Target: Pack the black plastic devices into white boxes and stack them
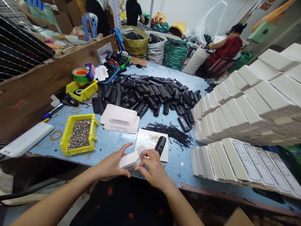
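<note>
Close to the table's near edge, a small white cardboard box (129, 160) lies between my two hands. My left hand (114, 164) grips its left end, thumb and fingers around the sides. At the box's right end, my right hand (151, 168) pinches the flap with thumb and fingertips. A black plastic device (160, 145) rests on a white pad (164, 153) just beyond my right hand. Behind the pad is a loose pile of thin black sticks (170, 133). To its left lies a stack of flat white printed cards (121, 119).
Many black devices (150, 91) are heaped mid-table. Stacked white boxes (235, 110) line the right side. A yellow bin (80, 135) holds small metal parts; another yellow bin (82, 90) holds tape. A wooden board (47, 84) borders the left. Filled sacks (176, 53) and a seated person (227, 47) are behind.
</note>
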A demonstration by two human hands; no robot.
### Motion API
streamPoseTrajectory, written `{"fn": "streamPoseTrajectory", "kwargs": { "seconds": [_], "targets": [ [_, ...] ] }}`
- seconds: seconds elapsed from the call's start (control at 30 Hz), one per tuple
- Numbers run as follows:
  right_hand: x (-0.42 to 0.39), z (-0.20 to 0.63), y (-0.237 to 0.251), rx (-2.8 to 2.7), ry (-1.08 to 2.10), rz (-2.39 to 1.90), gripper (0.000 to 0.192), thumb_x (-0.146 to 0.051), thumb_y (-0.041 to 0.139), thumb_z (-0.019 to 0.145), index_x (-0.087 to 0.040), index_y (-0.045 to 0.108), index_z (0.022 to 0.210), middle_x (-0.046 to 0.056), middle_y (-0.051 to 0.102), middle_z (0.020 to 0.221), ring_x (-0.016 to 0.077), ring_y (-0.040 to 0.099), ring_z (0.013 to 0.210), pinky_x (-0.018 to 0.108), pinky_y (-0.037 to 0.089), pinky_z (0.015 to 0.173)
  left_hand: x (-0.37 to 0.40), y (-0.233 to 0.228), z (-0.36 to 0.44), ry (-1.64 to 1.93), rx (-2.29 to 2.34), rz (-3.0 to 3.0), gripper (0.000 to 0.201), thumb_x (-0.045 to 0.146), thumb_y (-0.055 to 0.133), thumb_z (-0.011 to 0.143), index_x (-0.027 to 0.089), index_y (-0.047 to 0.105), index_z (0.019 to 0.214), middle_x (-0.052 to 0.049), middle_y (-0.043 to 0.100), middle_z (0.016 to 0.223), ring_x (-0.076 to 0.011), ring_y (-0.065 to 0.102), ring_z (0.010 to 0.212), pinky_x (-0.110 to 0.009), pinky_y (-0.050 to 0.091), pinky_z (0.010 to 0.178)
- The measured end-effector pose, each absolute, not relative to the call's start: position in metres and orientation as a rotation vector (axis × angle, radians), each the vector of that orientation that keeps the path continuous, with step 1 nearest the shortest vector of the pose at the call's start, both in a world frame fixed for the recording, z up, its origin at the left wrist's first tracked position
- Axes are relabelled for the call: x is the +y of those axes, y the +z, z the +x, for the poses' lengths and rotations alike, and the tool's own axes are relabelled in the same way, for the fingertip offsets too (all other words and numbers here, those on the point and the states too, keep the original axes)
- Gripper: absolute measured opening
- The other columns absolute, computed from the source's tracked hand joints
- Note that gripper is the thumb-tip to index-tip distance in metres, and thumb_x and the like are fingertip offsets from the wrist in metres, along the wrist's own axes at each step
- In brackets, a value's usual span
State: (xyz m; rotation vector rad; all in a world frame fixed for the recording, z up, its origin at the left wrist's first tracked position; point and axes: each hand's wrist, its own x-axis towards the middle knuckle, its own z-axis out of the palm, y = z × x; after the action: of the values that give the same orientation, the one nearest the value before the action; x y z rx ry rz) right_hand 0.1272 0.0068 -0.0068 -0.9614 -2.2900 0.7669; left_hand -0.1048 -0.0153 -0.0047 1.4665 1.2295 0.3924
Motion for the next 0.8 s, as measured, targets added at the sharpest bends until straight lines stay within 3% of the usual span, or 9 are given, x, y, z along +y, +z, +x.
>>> {"fn": "streamPoseTrajectory", "kwargs": {
  "seconds": [0.03,0.1,0.17,0.23,0.3,0.4,0.5,0.63,0.8],
  "targets": [
    [0.007,0.129,-0.005,-2.206,0.838,-0.988,0.029,-0.039,0.061,0.084,-0.014,0.063,0.071,0.005,0.054,0.102,0.0101,0.045,0.104,0.025,0.038,0.097,-0.014,0.0,-0.106,0.39,1.252,1.514,0.117,0.043,0.079,0.065,0.026,0.002,0.151,-0.002,0.066,0.096,-0.0233,0.061,0.084,-0.036,0.046,0.083],
    [0.011,0.127,-0.006,-1.934,0.994,-1.013,0.038,-0.046,0.056,0.086,-0.012,0.062,0.071,0.006,0.053,0.098,0.0084,0.048,0.098,0.022,0.042,0.092,-0.012,0.008,-0.104,0.413,1.221,1.653,0.096,0.043,0.07,0.076,0.028,0.013,0.151,-0.006,0.066,0.108,-0.0255,0.062,0.094,-0.036,0.045,0.087],
    [0.015,0.121,-0.01,-1.61,1.203,-1.015,0.044,-0.055,0.048,0.088,-0.013,0.063,0.086,0.006,0.053,0.095,0.006,0.051,0.086,0.018,0.047,0.079,-0.009,0.013,-0.098,0.436,1.134,1.778,0.061,0.04,0.057,0.087,0.029,0.036,0.142,-0.008,0.061,0.121,-0.0257,0.06,0.104,-0.036,0.044,0.092],
    [0.016,0.114,-0.017,-1.391,1.423,-1.026,0.052,-0.06,0.043,0.089,-0.015,0.059,0.109,0.006,0.056,0.093,0.0053,0.054,0.077,0.017,0.049,0.07,-0.008,0.014,-0.089,0.461,1.068,1.805,0.048,0.036,0.054,0.087,0.028,0.045,0.133,-0.01,0.057,0.127,-0.0248,0.06,0.106,-0.035,0.045,0.092],
    [0.016,0.109,-0.021,-1.365,1.512,-1.02,0.058,-0.062,0.044,0.088,-0.015,0.058,0.119,0.007,0.06,0.1,0.0075,0.059,0.086,0.019,0.052,0.076,-0.007,0.012,-0.078,0.522,1.099,1.76,0.066,0.037,0.066,0.078,0.025,0.038,0.137,-0.012,0.053,0.131,-0.0257,0.06,0.105,-0.036,0.047,0.089],
    [0.013,0.109,-0.018,-1.569,1.373,-0.885,0.061,-0.065,0.046,0.085,-0.017,0.064,0.119,0.009,0.056,0.123,0.0136,0.056,0.116,0.026,0.049,0.102,-0.007,0.008,-0.062,0.643,1.236,1.616,0.104,0.034,0.074,0.068,0.023,0.011,0.149,-0.014,0.056,0.125,-0.0252,0.062,0.099,-0.036,0.049,0.085],
    [0.01,0.111,-0.011,-1.679,1.358,-0.859,0.048,-0.053,0.048,0.089,-0.02,0.065,0.12,0.007,0.058,0.124,0.0126,0.057,0.118,0.027,0.048,0.106,-0.007,0.005,-0.052,0.666,1.297,1.492,0.11,0.028,0.069,0.071,0.022,-0.006,0.151,-0.008,0.064,0.107,-0.0202,0.064,0.081,-0.032,0.05,0.074],
    [0.001,0.104,-0.011,-1.679,1.173,-0.986,0.04,-0.039,0.04,0.095,-0.019,0.065,0.119,0.007,0.061,0.118,0.0099,0.06,0.111,0.025,0.052,0.1,-0.007,0.001,-0.048,0.634,1.265,1.46,0.109,0.025,0.067,0.07,0.02,-0.004,0.152,-0.003,0.066,0.091,-0.0175,0.061,0.067,-0.029,0.048,0.064],
    [0.015,0.13,-0.017,-2.279,0.712,-0.901,0.048,-0.028,0.042,0.091,-0.024,0.048,0.138,0.005,0.039,0.144,0.0138,0.04,0.136,0.036,0.039,0.116,-0.008,-0.015,-0.063,0.681,1.28,1.308,0.1,0.028,0.071,0.068,0.022,0.014,0.15,-0.009,0.064,0.113,-0.0241,0.064,0.092,-0.039,0.051,0.084]
  ]
}}
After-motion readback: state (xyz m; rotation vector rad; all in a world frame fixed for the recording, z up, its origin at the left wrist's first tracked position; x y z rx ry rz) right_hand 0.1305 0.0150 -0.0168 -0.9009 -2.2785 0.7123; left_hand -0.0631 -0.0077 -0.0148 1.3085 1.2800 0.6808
